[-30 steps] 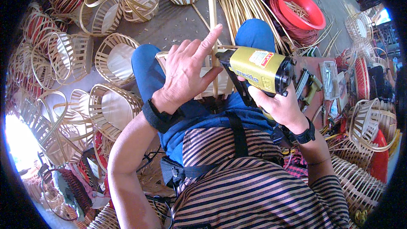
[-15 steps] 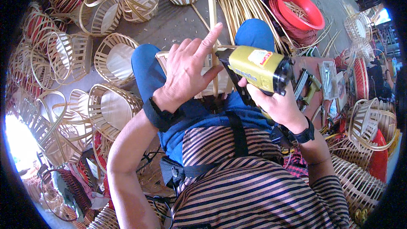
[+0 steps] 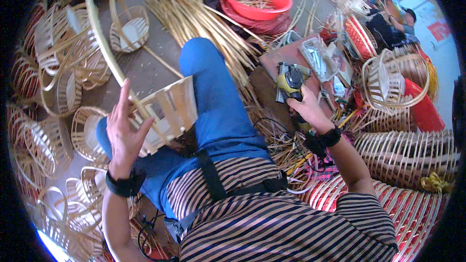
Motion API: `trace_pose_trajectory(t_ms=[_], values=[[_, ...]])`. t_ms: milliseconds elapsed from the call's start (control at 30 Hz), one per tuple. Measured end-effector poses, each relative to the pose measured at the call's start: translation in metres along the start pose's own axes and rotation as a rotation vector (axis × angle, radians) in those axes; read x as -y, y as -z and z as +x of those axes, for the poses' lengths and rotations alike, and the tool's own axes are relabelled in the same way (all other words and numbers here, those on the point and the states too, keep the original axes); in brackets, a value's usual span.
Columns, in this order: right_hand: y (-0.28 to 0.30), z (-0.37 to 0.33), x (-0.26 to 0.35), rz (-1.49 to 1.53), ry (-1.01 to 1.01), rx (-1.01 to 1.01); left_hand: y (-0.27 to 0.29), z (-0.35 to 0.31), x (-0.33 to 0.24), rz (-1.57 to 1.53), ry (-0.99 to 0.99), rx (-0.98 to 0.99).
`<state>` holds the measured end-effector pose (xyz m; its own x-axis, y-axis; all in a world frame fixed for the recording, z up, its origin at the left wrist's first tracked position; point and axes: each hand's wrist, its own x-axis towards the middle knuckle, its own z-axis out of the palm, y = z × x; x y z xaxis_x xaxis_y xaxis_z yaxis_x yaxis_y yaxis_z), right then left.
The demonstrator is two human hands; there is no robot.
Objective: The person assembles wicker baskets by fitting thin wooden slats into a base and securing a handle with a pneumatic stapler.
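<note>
A small slatted basket [image 3: 177,109] of pale wood strips rests tilted on my lap, between my blue-trousered legs. My left hand [image 3: 127,133] grips its near-left rim, thumb on one side and index finger stretched along a long pale wooden strip [image 3: 99,34]. That strip rises from the rim and curves away toward the far left. Out to the right, my right hand [image 3: 312,109] is closed round the handle of a yellow-green and black nail gun [image 3: 292,78]. The nail gun is over the near left part of a reddish board, apart from the basket.
Many handled baskets [image 3: 51,140] crowd the left. Ahead lie a bundle of thin sticks [image 3: 204,24] and a red basin [image 3: 259,1] with short pieces inside. The reddish board [image 3: 276,58] holds a clear tray [image 3: 318,58]. Large woven baskets [image 3: 407,157] stand right; another person [image 3: 402,22] is far right.
My right hand has carried the nail gun away from the strip, rightward to the board. The view has swung right; my left hand still holds the basket and strip.
</note>
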<state>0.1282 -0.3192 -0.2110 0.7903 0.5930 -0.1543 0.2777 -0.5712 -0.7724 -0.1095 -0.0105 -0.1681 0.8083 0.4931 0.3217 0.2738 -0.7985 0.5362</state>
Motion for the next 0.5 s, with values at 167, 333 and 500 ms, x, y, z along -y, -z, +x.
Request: trace_pose_trajectory(t_ms=[167, 333, 500], values=[[0.004, -0.023, -0.105, -0.531, -0.175, -0.419, 0.009, -0.002, 0.002, -0.105, 0.002, -0.010], [-0.011, -0.021, -0.151, -0.670, -0.398, -0.521, 0.017, -0.001, 0.004, -0.208, 0.019, -0.020], [-0.014, -0.013, -0.149, -0.635, -0.534, -0.609, 0.020, 0.005, 0.005, -0.177, -0.030, -0.060]])
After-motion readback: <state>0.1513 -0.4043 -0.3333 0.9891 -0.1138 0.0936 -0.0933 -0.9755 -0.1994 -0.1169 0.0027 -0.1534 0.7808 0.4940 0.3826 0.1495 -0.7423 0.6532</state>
